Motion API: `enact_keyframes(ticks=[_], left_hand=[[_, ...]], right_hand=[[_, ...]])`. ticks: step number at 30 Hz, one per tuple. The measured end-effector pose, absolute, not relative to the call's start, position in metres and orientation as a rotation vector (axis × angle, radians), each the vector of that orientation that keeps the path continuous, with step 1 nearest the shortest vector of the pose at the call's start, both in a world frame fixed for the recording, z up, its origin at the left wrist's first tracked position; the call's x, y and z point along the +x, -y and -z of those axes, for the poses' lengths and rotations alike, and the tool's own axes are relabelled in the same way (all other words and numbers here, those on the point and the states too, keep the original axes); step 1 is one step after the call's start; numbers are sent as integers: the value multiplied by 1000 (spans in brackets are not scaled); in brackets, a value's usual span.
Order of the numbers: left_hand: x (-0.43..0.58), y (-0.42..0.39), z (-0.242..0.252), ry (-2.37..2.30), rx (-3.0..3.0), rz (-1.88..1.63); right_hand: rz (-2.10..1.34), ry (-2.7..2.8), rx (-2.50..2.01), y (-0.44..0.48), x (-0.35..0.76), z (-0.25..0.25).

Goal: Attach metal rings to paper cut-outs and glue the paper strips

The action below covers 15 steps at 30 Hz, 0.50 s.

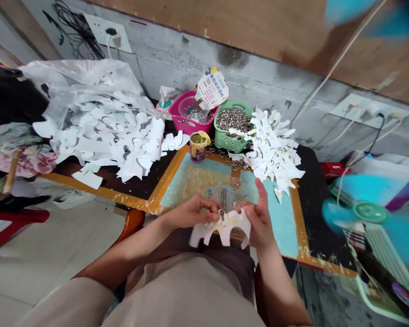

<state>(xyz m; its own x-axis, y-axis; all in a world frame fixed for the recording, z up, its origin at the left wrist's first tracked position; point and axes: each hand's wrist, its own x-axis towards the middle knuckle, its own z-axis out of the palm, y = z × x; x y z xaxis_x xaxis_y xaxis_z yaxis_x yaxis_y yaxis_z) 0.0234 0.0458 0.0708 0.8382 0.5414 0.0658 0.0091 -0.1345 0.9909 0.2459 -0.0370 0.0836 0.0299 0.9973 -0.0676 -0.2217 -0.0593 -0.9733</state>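
A white die-cut card piece (221,232) sits just below and between the hands. The left hand (191,212) and right hand (258,219) pinch its top edge, where a small metal split ring (221,214) meets the card, and the curled fingers (214,204) touch the ring. Beyond them on the counter (313,204), a pile of cut-outs (272,152) lies against a green basket (230,141) of rings.

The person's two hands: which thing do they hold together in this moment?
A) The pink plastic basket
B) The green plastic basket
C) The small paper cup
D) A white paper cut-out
D. The left hand and the right hand both grip the white paper cut-out between them, in front of the person's body.
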Motion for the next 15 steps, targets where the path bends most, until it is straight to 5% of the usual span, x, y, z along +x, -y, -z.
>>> enact_keyframes(ticks=[10,15], left_hand=[[25,-54,-100,-385,2160,-538],[16,-56,-77,-610,2307,-535]], right_hand=[[-1062,2047,-1093,-3,270,-107],[-1241,2008,-1243,-4,251,-93]])
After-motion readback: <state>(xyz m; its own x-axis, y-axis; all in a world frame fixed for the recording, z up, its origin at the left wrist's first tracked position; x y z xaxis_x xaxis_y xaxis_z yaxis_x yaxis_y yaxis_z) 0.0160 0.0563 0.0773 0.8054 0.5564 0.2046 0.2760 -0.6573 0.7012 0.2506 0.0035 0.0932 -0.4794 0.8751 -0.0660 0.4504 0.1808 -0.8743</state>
